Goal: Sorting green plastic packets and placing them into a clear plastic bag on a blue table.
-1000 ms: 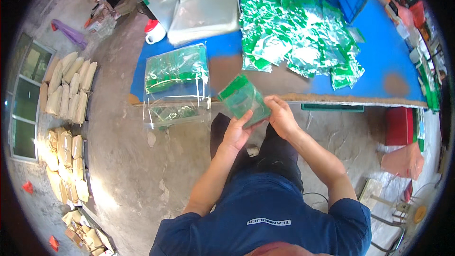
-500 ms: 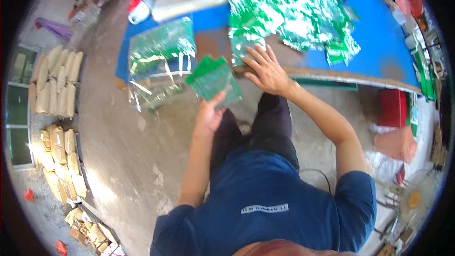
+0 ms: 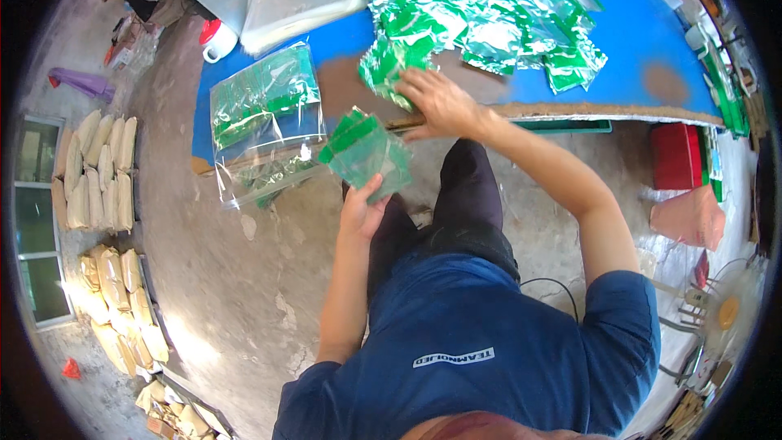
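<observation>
A small fan of clear bags with green print (image 3: 368,151) is held in my left hand (image 3: 366,204), its thumb on top, just off the table's front edge. My right hand (image 3: 444,104) lies at that edge with its fingertips on a loose green-printed bag (image 3: 395,65). Its thumb stands apart from the fingers, and nothing shows in the gap. Behind it spreads a large heap of similar shiny bags (image 3: 505,16). To the left, a larger clear bag with green-printed pieces inside (image 3: 269,98) lies partly over the table edge.
The blue-topped table (image 3: 635,57) has a worn brown front edge. Clear plastic sheets (image 3: 305,0) and a white jug with a red lid (image 3: 218,41) sit at the far left. Red bin (image 3: 676,155) and fan (image 3: 725,314) stand right; filled sacks (image 3: 98,171) stand left. A person sits far left.
My right hand's fingers have drawn together from a flat spread and shifted slightly left. The bags in my left hand have stayed nearly in place. The whole view has shifted a little.
</observation>
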The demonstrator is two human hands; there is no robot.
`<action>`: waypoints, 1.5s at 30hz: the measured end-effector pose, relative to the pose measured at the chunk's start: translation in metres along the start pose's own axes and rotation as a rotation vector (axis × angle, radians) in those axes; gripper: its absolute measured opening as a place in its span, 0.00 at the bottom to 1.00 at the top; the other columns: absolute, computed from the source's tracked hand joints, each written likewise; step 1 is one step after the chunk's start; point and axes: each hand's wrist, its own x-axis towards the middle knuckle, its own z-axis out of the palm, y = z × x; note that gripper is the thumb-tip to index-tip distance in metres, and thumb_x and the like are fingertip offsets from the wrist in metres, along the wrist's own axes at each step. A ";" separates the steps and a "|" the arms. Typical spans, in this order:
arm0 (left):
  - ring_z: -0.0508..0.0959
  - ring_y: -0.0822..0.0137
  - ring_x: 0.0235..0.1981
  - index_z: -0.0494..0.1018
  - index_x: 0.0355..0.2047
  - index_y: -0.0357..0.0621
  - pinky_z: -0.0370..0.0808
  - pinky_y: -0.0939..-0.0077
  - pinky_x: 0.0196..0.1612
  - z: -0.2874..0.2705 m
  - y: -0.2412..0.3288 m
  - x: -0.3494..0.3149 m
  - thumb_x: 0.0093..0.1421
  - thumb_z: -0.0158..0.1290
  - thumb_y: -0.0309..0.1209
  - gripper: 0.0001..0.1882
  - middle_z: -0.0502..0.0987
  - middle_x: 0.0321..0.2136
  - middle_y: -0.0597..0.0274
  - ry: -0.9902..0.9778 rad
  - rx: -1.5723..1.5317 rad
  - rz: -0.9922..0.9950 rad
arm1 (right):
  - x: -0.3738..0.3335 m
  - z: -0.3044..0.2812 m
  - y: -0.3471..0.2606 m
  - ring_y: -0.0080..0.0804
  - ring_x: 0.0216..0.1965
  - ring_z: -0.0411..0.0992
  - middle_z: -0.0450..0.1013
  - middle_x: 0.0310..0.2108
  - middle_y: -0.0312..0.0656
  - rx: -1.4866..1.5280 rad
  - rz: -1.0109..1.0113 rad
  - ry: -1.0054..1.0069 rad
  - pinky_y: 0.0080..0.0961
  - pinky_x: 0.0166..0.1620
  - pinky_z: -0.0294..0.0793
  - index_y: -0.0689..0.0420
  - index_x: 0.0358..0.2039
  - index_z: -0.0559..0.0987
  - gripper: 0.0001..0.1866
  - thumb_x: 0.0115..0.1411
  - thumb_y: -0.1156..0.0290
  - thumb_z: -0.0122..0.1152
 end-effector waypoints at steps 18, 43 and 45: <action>0.74 0.59 0.56 0.64 0.59 0.41 0.71 0.59 0.61 0.032 -0.007 0.007 0.59 0.59 0.22 0.28 0.74 0.54 0.58 -0.111 0.146 0.216 | 0.060 0.020 0.050 0.49 0.40 0.77 0.76 0.39 0.53 -0.518 0.438 0.125 0.41 0.38 0.79 0.66 0.52 0.68 0.25 0.61 0.63 0.59; 0.76 0.61 0.53 0.65 0.59 0.37 0.72 0.63 0.59 0.025 -0.005 -0.001 0.60 0.58 0.21 0.27 0.75 0.53 0.56 -0.094 0.298 0.181 | 0.023 -0.029 -0.039 0.36 0.27 0.75 0.75 0.25 0.51 0.676 0.503 0.069 0.35 0.35 0.73 0.60 0.45 0.77 0.25 0.71 0.50 0.44; 0.76 0.62 0.52 0.66 0.58 0.37 0.72 0.64 0.58 0.029 0.001 0.000 0.59 0.58 0.21 0.26 0.75 0.52 0.57 -0.090 0.192 0.168 | 0.023 -0.018 -0.004 0.48 0.47 0.75 0.76 0.44 0.53 -0.033 0.222 0.312 0.40 0.51 0.73 0.58 0.48 0.78 0.23 0.69 0.51 0.47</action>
